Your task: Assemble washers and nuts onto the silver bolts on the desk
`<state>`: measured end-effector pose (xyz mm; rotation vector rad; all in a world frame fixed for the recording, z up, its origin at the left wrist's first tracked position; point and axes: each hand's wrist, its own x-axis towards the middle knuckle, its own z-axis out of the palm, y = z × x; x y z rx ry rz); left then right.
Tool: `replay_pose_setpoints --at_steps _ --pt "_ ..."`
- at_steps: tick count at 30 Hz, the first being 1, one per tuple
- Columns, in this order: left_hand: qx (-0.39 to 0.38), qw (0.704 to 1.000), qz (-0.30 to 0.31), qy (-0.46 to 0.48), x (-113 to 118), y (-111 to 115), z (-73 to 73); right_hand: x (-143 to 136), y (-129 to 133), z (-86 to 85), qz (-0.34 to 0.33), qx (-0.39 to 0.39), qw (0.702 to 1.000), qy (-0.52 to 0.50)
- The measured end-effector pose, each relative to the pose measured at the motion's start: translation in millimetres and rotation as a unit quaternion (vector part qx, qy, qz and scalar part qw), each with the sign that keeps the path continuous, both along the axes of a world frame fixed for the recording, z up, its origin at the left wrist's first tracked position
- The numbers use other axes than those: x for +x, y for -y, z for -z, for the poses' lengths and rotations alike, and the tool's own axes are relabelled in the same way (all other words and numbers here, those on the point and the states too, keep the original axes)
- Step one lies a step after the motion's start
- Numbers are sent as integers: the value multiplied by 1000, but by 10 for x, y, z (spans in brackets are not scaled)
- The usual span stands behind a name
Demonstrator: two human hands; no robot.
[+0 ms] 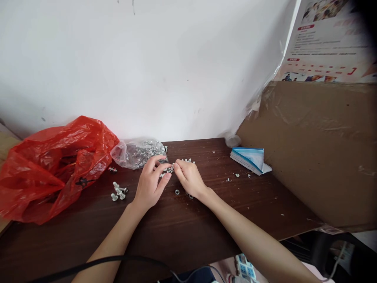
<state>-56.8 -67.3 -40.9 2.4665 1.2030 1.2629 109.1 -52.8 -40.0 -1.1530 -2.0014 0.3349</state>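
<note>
My right hand [190, 177] is closed in a pinch on a small silver piece that looks like a bolt [173, 165], mostly covered by the fingers. Facing it, my left hand [150, 182] has thumb and fingers apart, with the fingertips close to that piece. Loose silver hardware [167, 170] lies on the table between and behind the hands. More bolts [188, 160] show just beyond my right knuckles. A hex nut [177, 192] rests in front of the hands, and a few pieces [190, 195] lie partly hidden under my right wrist.
Left of my hands is a small group of bolts [119, 191]. Behind stand a clear bag of hardware [141, 153] and a large red plastic bag [59, 169]. A blue-and-white packet [249, 159], a clear cup [232, 140] and scraps lie right, beside a cardboard panel [318, 157].
</note>
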Motion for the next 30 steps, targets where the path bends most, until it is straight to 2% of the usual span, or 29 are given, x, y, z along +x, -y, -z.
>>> replay_pose_setpoints --at_steps 4,7,9,12,14,17,19,22,26,30 --pt "3 999 -32 -6 -2 10 -22 -11 10 -1 -8 -2 1000 -3" --pt "23 1000 -2 10 -3 21 -37 -9 11 -2 -5 -2 1000 -11" --pt "21 1000 12 -12 -5 17 -34 -6 7 2 -7 -3 1000 -12" --pt "-1 999 -15 -38 -6 1 -18 -4 2 9 -11 -2 1000 -7" --pt "0 999 -31 -11 -5 -3 -17 -5 2 7 -9 1 1000 -4" --pt "22 999 -12 34 -5 1 -28 -3 3 -3 1 2 1000 0" --pt "21 1000 -2 16 -5 3 -30 1 2 -8 1 3 1000 0" --pt "-6 999 -24 -27 -5 -2 -23 3 -1 -5 -6 3 1000 4" --pt "7 1000 -20 10 -10 -4 -28 1 -7 -3 4 5 1000 8" --pt "-6 1000 -12 -24 -20 -2 -40 0 -13 -9 10 3 1000 9"
